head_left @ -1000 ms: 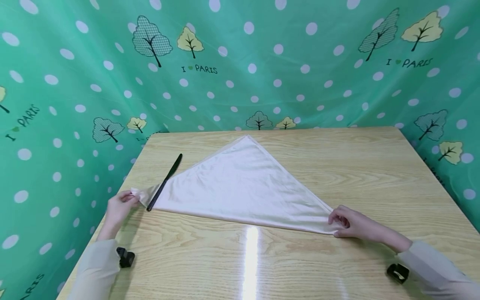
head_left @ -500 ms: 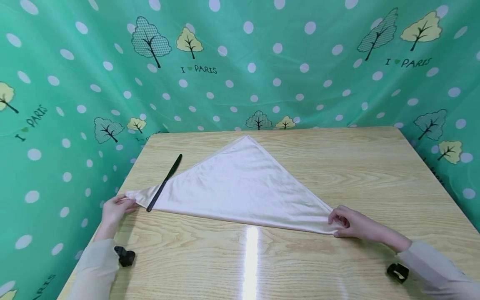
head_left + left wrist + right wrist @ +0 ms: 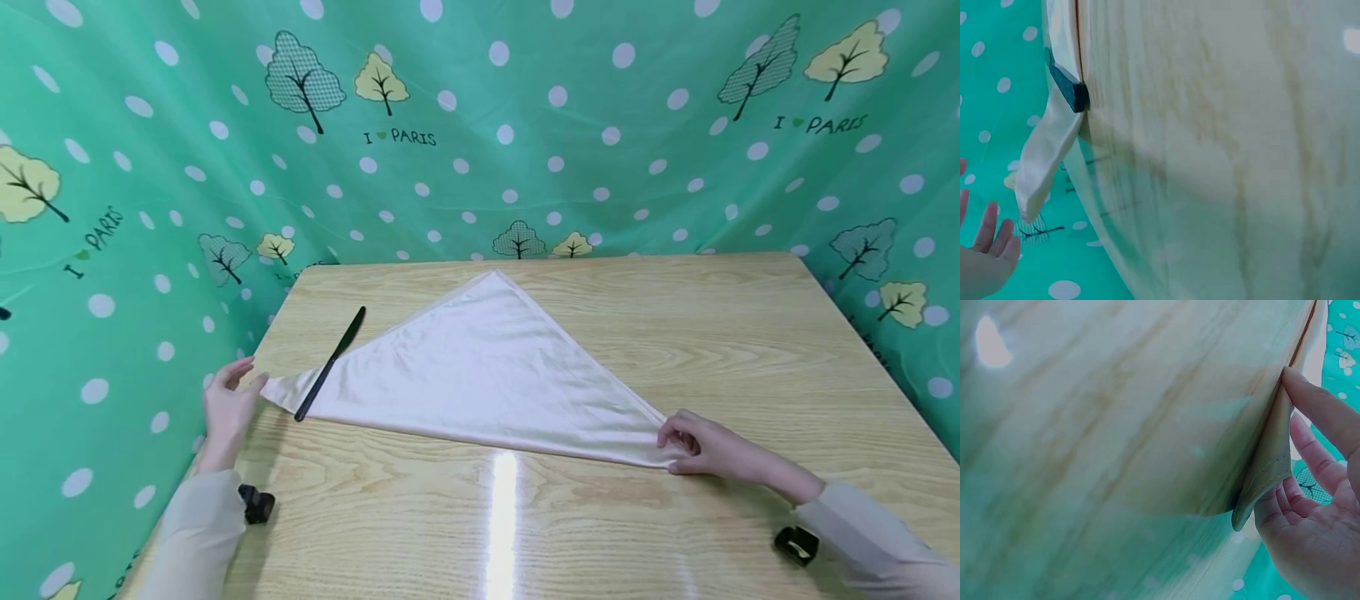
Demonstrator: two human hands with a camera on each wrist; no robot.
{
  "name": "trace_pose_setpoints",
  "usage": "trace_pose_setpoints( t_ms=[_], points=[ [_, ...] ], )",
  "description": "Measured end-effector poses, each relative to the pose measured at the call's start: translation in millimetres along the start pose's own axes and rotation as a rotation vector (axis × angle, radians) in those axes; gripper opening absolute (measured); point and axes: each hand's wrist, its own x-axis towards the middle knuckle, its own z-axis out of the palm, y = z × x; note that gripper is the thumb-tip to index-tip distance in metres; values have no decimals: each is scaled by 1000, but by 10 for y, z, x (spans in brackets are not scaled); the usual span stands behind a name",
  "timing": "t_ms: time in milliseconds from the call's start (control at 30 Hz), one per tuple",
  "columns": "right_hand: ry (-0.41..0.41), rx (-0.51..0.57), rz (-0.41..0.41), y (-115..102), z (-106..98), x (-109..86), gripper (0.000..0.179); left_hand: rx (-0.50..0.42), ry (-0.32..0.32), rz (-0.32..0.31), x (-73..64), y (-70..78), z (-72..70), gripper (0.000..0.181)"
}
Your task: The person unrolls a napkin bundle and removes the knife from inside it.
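A pale satin cloth (image 3: 480, 375) lies folded into a triangle on the table, its point toward the back. Across its left corner rests a dark table knife (image 3: 328, 368), slanting away from me. My left hand (image 3: 231, 404) is just beyond that corner, fingers and thumb spread, holding nothing. In the left wrist view, the cloth's left tip (image 3: 1041, 169) stands apart from the left hand (image 3: 988, 256). At the opposite corner my right hand (image 3: 705, 446) pinches the cloth. The right wrist view shows the cloth corner (image 3: 1269, 465) between the thumb and fingers of the right hand (image 3: 1322, 531).
The wooden table (image 3: 600, 533) carries a bright strip of reflected light in front of the cloth. A green dotted curtain (image 3: 420, 217) hangs along the back and both sides. At the left table edge it is close to the left hand.
My left hand first pulled the cloth's left corner outward and flattened it, then let it go and opened. The right hand has kept its place and hold. The knife has not moved.
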Motion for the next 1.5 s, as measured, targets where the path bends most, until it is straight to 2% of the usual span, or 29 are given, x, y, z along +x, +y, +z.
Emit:
trace_pose_setpoints(
  t_ms=[167, 200, 233, 300, 367, 400, 433, 467, 533, 600, 667, 833, 967, 1200, 1500],
  points=[
    [-6, 3, 13, -13, -11, 1, 23, -36, 1, 67, -18, 113, 84, 40],
    [-6, 3, 13, -13, -12, 2, 23, -41, -16, 86, -20, 114, 101, 40],
    [-6, 2, 12, -12, -14, 3, 23, -91, -40, 121, 15, 54, 124, 38],
    [-2, -2, 7, -10, -14, 5, 23, -98, -80, 170, 23, 29, 163, 38],
    [0, -4, 2, -6, -12, 8, 23, -140, -141, 223, 79, -70, 195, 36],
    [4, -5, -2, -4, -9, 10, 23, -128, -162, 242, 86, -86, 214, 37],
    [6, -5, -5, -3, -7, 11, 23, -129, -179, 246, 94, -104, 235, 36],
    [8, -4, -10, 0, -5, 12, 24, -67, -191, 245, 63, -56, 245, 39],
    [11, -4, -19, 5, -3, 14, 24, -44, -237, 249, 64, -54, 268, 39],
    [15, -2, -30, 8, -1, 16, 25, 25, -268, 243, 11, 32, 283, 41],
    [15, -1, -37, 12, -1, 17, 25, 54, -318, 246, 8, 50, 287, 40],
    [13, 0, -38, 17, 2, 15, 25, 119, -437, 220, 42, 5, 297, 42],
    [13, 2, -46, 23, 5, 10, 25, 177, -530, 222, 56, 4, 300, 44],
    [15, 2, -40, 20, 8, 7, 25, 223, -560, 287, 55, -31, 339, 41],
    [21, -5, -26, 25, 19, -4, 24, 301, -574, 310, 34, -16, 375, 43]
  ],
)
